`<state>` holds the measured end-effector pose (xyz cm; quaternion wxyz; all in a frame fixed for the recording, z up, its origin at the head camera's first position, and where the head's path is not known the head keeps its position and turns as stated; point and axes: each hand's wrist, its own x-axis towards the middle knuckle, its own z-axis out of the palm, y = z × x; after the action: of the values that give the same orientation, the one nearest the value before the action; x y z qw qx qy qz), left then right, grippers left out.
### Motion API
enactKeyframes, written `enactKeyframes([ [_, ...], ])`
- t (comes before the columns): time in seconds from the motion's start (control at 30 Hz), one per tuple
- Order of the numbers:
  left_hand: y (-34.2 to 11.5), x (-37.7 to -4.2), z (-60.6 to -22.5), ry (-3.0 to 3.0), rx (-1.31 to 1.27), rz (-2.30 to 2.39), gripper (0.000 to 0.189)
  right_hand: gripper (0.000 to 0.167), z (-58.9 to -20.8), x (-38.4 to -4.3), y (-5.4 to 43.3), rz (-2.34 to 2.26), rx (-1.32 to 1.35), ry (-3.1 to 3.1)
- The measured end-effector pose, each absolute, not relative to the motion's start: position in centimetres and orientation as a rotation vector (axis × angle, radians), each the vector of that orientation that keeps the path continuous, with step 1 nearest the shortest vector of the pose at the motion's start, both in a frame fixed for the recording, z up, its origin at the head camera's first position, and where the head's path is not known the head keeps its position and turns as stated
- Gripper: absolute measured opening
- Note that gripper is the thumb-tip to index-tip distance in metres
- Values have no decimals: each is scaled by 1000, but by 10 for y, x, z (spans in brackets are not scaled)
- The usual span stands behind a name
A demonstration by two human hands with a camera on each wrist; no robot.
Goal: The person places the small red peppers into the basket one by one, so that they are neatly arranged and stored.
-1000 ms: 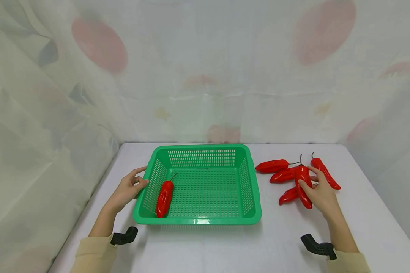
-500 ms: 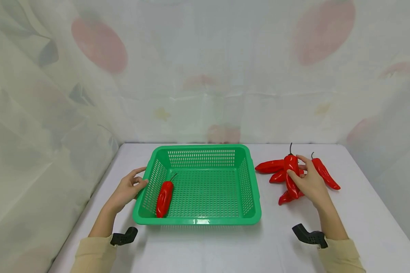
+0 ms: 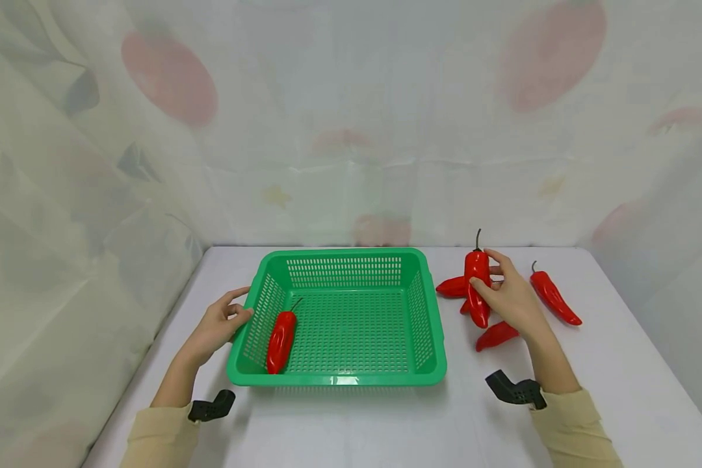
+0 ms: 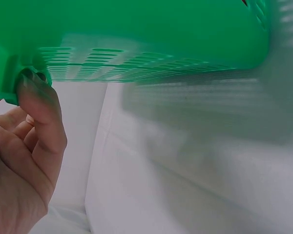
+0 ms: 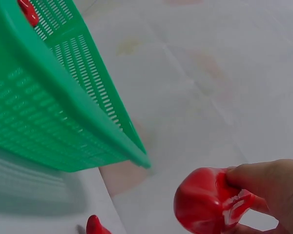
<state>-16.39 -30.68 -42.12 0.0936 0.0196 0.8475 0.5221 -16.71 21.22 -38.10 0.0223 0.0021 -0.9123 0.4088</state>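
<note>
My right hand (image 3: 511, 292) pinches a red chili pepper (image 3: 476, 279) between thumb and fingers, stem up, to the right of the green plastic basket (image 3: 339, 380). In the right wrist view the pepper's (image 5: 200, 202) blunt red end faces the camera, close to the basket's corner. My left hand (image 3: 215, 325) grips the basket's left rim; in the left wrist view a finger curls up under the rim edge (image 4: 7, 95). Inside the basket, along its left side, lies one red chili pepper (image 3: 281, 341).
On the white table (image 3: 351, 429), beneath and around my right hand, lie a partly hidden pepper (image 3: 452, 287) and a nearer pepper (image 3: 496, 336). Another pepper (image 3: 552, 299) lies farther right. A patterned cloth (image 3: 351, 130) hangs behind the table.
My right hand has carried the held pepper left and away from me, toward the basket and over the other peppers. My left hand and the basket have stayed in place.
</note>
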Motion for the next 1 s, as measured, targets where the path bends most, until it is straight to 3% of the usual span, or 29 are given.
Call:
enactKeyframes([
  [0.37, -294, -155, -399, 2501, 57, 1544, 55, 73, -366, -177, 189, 1339, 80, -2838],
  [1.0, -292, -154, -395, 2492, 46, 1542, 55, 69, -362, -192, 138, 1551, 273, -2846],
])
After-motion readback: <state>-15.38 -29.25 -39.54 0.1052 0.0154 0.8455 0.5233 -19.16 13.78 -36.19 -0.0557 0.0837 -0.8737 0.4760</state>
